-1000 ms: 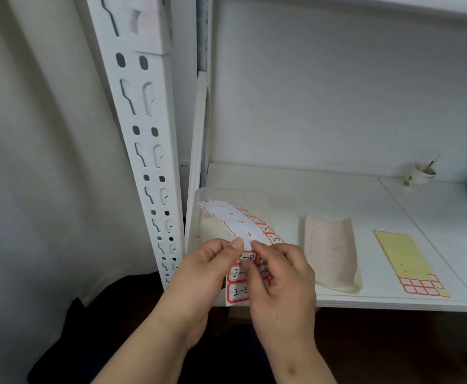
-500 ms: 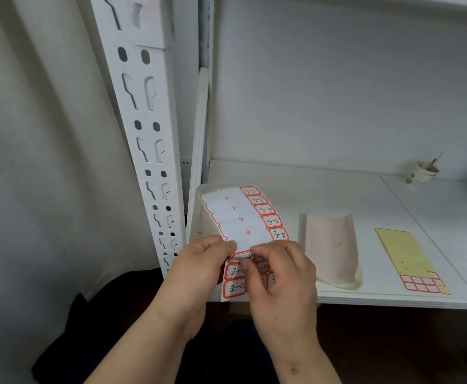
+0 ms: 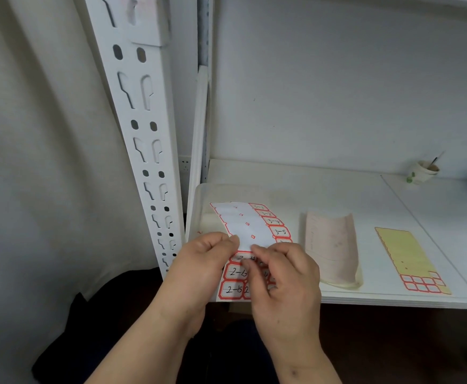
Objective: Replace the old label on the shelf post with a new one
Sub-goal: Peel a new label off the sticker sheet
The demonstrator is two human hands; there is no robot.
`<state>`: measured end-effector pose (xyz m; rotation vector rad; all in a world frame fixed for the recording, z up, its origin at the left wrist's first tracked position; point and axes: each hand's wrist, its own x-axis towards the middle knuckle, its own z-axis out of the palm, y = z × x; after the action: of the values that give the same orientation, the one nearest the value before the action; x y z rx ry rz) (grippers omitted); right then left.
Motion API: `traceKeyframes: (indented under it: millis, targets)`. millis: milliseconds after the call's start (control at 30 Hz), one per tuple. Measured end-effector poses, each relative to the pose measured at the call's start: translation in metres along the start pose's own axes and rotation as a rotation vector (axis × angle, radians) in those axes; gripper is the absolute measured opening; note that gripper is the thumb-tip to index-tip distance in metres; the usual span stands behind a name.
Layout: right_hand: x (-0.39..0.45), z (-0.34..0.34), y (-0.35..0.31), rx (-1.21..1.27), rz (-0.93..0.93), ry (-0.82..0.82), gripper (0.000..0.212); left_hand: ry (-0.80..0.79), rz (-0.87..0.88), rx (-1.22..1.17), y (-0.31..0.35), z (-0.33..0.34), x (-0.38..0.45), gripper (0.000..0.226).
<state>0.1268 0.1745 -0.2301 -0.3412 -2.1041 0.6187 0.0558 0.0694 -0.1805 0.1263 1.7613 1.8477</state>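
Both hands work at a label sheet (image 3: 250, 231) held just above the front left corner of the shelf (image 3: 337, 184). The left hand (image 3: 199, 270) grips the sheet's left edge, thumb on top near the middle. The right hand (image 3: 285, 275) pinches at a red-bordered label in the sheet's lower half, finger and thumb tips curled onto it. The sheet's upper part is mostly bare white backing with a column of handwritten labels along its right side; more labels, marked 2-15 and the like, fill the bottom rows. The shelf post (image 3: 143, 128), white and punched with slots, rises at the left, beside the hands; a pale rectangular patch (image 3: 150, 20) sits on it near the top edge of the view. Further right along the shelf's front edge lie a curled pale backing sheet (image 3: 332, 250) and a yellow sheet (image 3: 409, 259) with a few red-bordered labels at its near end. A paper cup (image 3: 422, 173) stands at the back right.
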Motion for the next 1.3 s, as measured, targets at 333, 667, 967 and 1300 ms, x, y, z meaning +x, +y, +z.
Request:
traceKeyframes:
  millis: [333,667,967,1300]
  targets:
    - [0.002,-0.003,-0.004,-0.054,0.016,-0.045,0.026,0.053,0.021,0.049,0.005,0.003,-0.003,0.027]
    - [0.003,-0.005,-0.004,-0.057,0.024,-0.147,0.018,0.070,0.057,0.077,0.007,0.002,-0.005,0.035]
    - [0.002,-0.003,-0.010,-0.084,0.028,-0.146,0.007,0.102,0.026,0.043,-0.001,-0.002,0.000,0.042]
    - [0.006,-0.008,-0.014,-0.025,0.081,-0.180,0.007,0.148,-0.005,0.078,-0.008,-0.004,0.010,0.032]
